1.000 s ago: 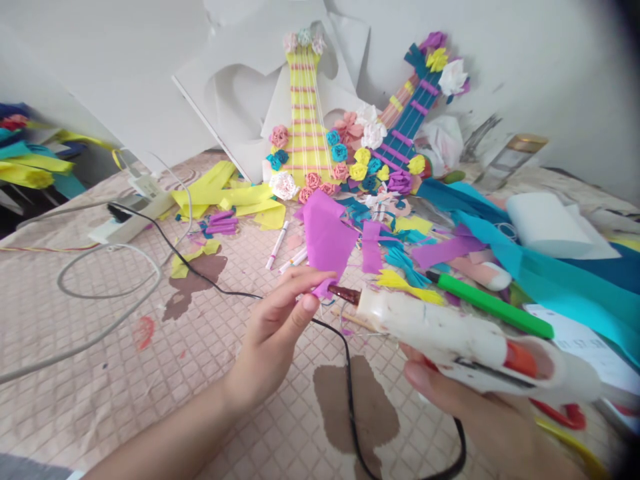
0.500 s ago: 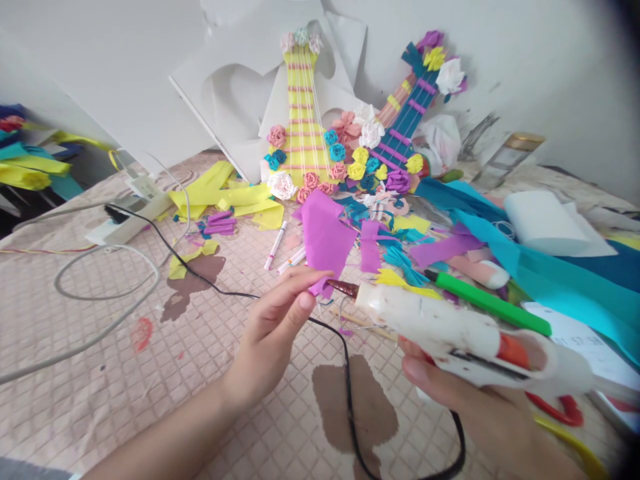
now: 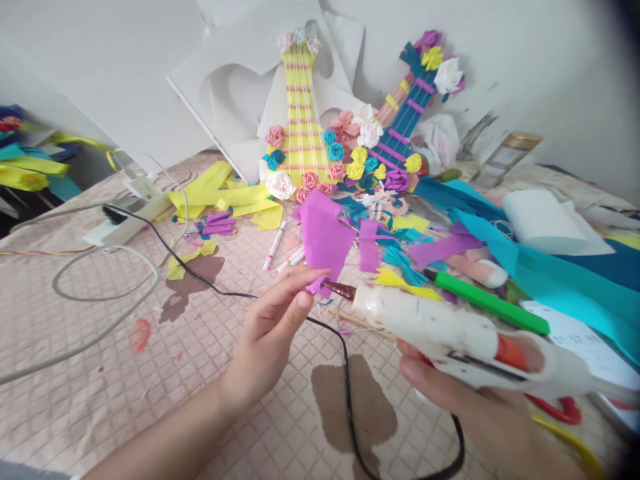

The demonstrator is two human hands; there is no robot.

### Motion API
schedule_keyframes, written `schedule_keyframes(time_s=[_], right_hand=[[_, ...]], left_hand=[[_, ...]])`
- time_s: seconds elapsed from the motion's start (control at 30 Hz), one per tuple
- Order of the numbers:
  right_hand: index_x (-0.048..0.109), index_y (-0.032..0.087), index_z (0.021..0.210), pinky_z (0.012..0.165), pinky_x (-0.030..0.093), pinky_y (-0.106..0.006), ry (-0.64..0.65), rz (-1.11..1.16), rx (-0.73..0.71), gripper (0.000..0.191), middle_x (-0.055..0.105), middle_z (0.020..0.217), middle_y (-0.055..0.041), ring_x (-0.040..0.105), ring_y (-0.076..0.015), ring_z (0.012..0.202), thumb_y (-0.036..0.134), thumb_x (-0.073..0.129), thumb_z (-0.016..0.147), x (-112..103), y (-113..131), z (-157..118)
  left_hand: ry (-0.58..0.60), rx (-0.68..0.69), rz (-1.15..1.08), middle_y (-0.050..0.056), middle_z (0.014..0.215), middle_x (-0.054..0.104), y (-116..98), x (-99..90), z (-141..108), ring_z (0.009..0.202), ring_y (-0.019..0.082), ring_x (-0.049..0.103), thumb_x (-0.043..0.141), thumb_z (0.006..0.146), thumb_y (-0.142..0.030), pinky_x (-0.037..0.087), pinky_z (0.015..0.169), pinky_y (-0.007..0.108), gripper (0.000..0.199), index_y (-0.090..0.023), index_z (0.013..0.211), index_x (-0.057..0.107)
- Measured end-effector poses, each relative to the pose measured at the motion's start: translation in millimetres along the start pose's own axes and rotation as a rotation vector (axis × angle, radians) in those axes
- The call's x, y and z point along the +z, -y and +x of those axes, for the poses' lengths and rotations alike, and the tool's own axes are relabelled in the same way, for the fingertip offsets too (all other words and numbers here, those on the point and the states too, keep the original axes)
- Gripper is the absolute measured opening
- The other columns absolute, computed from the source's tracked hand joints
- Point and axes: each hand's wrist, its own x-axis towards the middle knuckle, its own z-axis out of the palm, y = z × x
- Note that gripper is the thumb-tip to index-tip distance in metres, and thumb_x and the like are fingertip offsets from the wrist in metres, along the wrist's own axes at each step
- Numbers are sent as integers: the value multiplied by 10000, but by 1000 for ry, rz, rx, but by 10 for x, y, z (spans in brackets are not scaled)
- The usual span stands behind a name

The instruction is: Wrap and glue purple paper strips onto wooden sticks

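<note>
Between its thumb and fingertips, my left hand (image 3: 273, 327) pinches a small folded piece of purple crepe paper (image 3: 317, 285). My right hand (image 3: 460, 400) is wrapped round the handle of a white glue gun (image 3: 430, 320) with an orange part. Its brown nozzle points left, and the tip is at the purple piece; whether they touch, I cannot tell. Behind my left fingertips lies a larger purple crepe paper sheet (image 3: 325, 233) on the table. The glue gun partly hides my right fingers.
Paper guitars, one yellow (image 3: 300, 113) and one blue (image 3: 407, 120), lean at the back. A green cutter-like tool (image 3: 493, 303) and turquoise crepe paper (image 3: 550, 287) lie right. A black cord (image 3: 345, 373) crosses the table from a power strip (image 3: 125, 223). Markers (image 3: 274, 245) lie mid-table.
Almost nothing differs. The glue gun and my right hand have shifted very slightly left, and the whole view has moved a little. My left hand keeps its pinch.
</note>
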Motion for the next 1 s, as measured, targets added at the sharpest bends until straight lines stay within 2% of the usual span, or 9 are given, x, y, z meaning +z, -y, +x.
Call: schedule_keyframes(time_s=[0.1, 0.2, 0.3, 0.4, 0.6, 0.73, 0.83, 0.9, 1.0], right_hand=[[612, 340, 1040, 707, 590, -222, 7, -5, -10, 275, 719, 946, 65, 697, -201, 830, 278, 605, 772, -31, 45, 43], [636, 316, 816, 569, 590, -176, 80, 104, -12, 131, 712, 710, 80, 696, -161, 625, 208, 616, 745, -67, 135, 103], [608, 301, 704, 485, 575, -189, 64, 203, 46, 109, 662, 591, 75, 657, -155, 518, 194, 608, 729, -71, 195, 119], [605, 304, 715, 502, 575, -197, 31, 208, 85, 94, 661, 606, 73, 659, -159, 538, 212, 609, 731, -61, 190, 99], [674, 318, 863, 602, 582, -222, 66, 64, -34, 189, 721, 745, 57, 694, -190, 671, 213, 647, 709, -88, 118, 132], [684, 274, 816, 676, 575, -286, 63, 98, 69, 104, 713, 720, 12, 685, -219, 698, 275, 601, 753, -44, 130, 123], [666, 265, 760, 679, 562, -292, -14, 143, 163, 120, 704, 704, 12, 675, -214, 700, 310, 560, 791, 25, 100, 95], [667, 251, 763, 711, 546, -317, -73, 190, 277, 128, 708, 755, -10, 666, -234, 764, 350, 587, 776, 75, 37, 103], [662, 214, 829, 748, 518, -358, -117, 316, 418, 221, 711, 864, -51, 644, -262, 864, 415, 605, 753, 172, -95, 200]], left_hand=[[13, 3, 2, 3, 1014, 651, 8, -5, 4, 1003, 173, 541, 526, 858, -274, 396, 919, 321, 215, -325, 997, 682], [26, 12, 2, 6, 1015, 639, 9, -5, 13, 1007, 174, 532, 526, 858, -273, 396, 923, 322, 219, -328, 1007, 678], [29, 14, -13, -3, 1006, 632, 3, 3, 21, 993, 168, 536, 539, 850, -279, 403, 916, 314, 209, -341, 990, 682], [31, 15, -18, -8, 1006, 627, -2, 8, 22, 994, 166, 533, 543, 847, -279, 402, 917, 309, 208, -350, 987, 681], [40, 14, -21, -18, 1023, 625, 23, -13, 16, 1007, 149, 531, 525, 860, -285, 398, 918, 284, 216, -352, 1006, 669], [-24, 55, 32, -13, 1014, 633, 54, -29, 29, 943, 127, 547, 536, 856, -270, 420, 875, 261, 224, -335, 1031, 659], [-128, 95, 68, -12, 1022, 620, 51, -25, 39, 863, 98, 544, 535, 856, -243, 446, 797, 223, 280, -339, 1109, 607], [-169, 160, 80, -9, 979, 603, 28, -18, 34, 848, 96, 534, 536, 854, -235, 447, 768, 212, 301, -328, 1137, 575], [-118, 268, 75, 7, 924, 571, -19, -11, -6, 811, 103, 523, 510, 866, -233, 446, 730, 219, 245, -277, 1100, 568]])
